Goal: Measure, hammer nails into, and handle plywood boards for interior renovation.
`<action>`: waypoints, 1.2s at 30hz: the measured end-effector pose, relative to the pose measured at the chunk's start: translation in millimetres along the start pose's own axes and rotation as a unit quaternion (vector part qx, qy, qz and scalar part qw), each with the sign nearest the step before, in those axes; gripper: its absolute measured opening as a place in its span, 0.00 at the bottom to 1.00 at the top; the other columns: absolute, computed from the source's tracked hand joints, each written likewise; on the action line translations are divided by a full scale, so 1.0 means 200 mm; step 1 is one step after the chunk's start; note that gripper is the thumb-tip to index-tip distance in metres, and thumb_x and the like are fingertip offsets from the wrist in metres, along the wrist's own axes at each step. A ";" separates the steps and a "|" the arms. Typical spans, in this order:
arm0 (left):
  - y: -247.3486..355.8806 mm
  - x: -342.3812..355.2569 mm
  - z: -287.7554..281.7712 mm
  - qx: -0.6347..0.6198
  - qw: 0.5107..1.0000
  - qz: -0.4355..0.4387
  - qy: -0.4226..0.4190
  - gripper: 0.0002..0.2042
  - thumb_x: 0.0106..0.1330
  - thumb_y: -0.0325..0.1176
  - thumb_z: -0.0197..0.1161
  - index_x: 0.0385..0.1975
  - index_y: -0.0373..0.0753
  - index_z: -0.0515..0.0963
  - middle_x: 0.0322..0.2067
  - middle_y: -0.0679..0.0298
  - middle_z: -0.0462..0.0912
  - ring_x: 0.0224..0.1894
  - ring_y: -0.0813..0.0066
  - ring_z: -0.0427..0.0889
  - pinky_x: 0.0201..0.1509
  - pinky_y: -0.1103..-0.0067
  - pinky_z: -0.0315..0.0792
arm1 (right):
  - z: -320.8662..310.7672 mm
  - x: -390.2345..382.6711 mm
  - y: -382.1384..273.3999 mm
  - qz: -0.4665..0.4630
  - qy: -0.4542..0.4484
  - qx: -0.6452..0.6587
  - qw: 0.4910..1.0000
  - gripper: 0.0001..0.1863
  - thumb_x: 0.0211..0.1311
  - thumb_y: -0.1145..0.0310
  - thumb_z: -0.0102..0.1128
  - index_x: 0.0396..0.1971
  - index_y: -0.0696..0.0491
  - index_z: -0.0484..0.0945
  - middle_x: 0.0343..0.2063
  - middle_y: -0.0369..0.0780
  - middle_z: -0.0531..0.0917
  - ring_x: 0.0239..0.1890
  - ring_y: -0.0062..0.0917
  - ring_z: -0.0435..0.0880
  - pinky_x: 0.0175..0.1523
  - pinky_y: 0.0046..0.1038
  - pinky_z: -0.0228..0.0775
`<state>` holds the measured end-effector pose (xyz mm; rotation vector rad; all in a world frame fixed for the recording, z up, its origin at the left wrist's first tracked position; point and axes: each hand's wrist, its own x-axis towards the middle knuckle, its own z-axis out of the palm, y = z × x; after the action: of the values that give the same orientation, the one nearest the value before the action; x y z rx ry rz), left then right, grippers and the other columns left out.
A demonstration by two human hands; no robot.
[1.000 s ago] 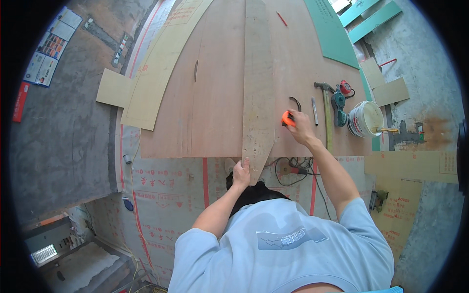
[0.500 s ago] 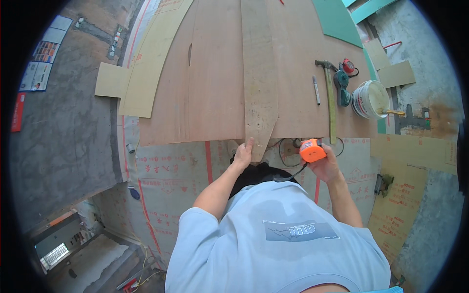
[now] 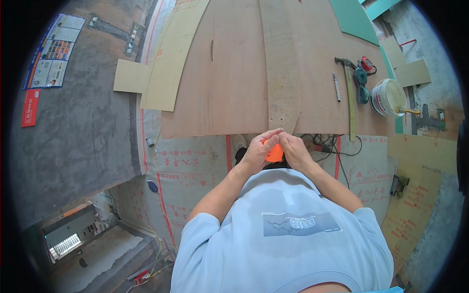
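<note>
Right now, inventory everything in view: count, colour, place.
Large sheet: one, pinkish, centre
Narrow board: one, tan, on sheet
Hammer: one, yellowish handle, sheet's right
Pen: one, whitish, beside hammer
Teal tool: one, teal, beside hammer
Red item: one, red, beyond teal tool
Bucket: one, white, sheet's right edge
Pale boards: several, yellowish, both sides
Green panels: several, green, upper right
Poster: one, bluish, upper left
Red card: one, red, below poster
Floor sheeting: uncounted, grey, lower half
Tape measure: one, orange, lower centre
Shirt: one, light blue, bottom
Left grip: one, bare, on tape measure
Right grip: one, bare, beside left
</note>
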<state>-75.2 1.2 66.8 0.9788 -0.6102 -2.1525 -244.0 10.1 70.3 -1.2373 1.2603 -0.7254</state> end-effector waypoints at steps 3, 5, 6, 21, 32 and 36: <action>0.04 0.01 -0.15 0.043 0.999 -0.005 -0.022 0.29 0.71 0.42 0.64 0.65 0.29 0.67 0.53 0.58 0.79 0.53 0.77 0.78 0.60 0.80 0.72 | 0.07 0.05 0.03 -0.040 0.032 -0.229 0.972 0.20 0.76 0.56 0.45 0.41 0.59 0.77 0.28 0.48 0.81 0.33 0.35 0.83 0.40 0.38 0.74; 0.10 0.01 -0.25 0.206 0.977 -0.023 -0.037 0.27 0.73 0.40 0.61 0.64 0.28 0.67 0.55 0.57 0.78 0.55 0.74 0.78 0.61 0.77 0.72 | 0.13 0.09 0.04 -0.066 0.043 -0.199 0.977 0.17 0.74 0.59 0.48 0.40 0.59 0.78 0.28 0.49 0.81 0.30 0.35 0.80 0.39 0.37 0.73; 0.14 0.00 -0.29 0.247 0.968 -0.037 -0.037 0.26 0.74 0.40 0.60 0.64 0.27 0.67 0.54 0.56 0.79 0.56 0.74 0.78 0.62 0.78 0.71 | 0.17 0.11 0.02 0.022 -0.007 -0.161 0.987 0.17 0.74 0.60 0.49 0.39 0.59 0.78 0.26 0.48 0.80 0.29 0.32 0.79 0.38 0.35 0.73; 0.71 0.00 -1.20 0.485 0.829 -0.146 -0.237 0.31 0.70 0.49 0.58 0.66 0.33 0.65 0.54 0.50 0.78 0.54 0.60 0.79 0.59 0.69 0.72 | 0.89 0.50 -0.20 0.281 0.004 0.107 0.954 0.07 0.66 0.70 0.61 0.37 0.59 0.79 0.30 0.33 0.81 0.31 0.11 0.75 0.35 0.18 0.66; 1.14 -0.27 -1.70 0.679 0.650 -0.303 -0.155 0.15 0.65 0.39 0.58 0.27 0.32 0.81 0.18 0.56 0.77 0.25 0.61 0.78 0.33 0.65 0.72 | 0.65 0.12 0.05 0.212 0.237 0.144 0.937 0.14 0.70 0.59 0.59 0.37 0.57 0.79 0.25 0.34 0.81 0.27 0.17 0.78 0.32 0.22 0.69; 1.19 -0.40 -1.79 0.669 0.660 -0.318 -0.125 0.14 0.67 0.39 0.59 0.30 0.33 0.82 0.20 0.60 0.78 0.27 0.67 0.78 0.34 0.68 0.72 | 0.67 -0.19 0.52 0.402 0.121 0.063 0.906 0.25 0.71 0.48 0.53 0.45 0.57 0.82 0.39 0.40 0.86 0.37 0.25 0.85 0.45 0.27 0.76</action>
<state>337.3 -141.9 39.9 1.7967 -2.5266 -2.1806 -148.1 108.6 -35.3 -0.4348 1.7285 -0.3364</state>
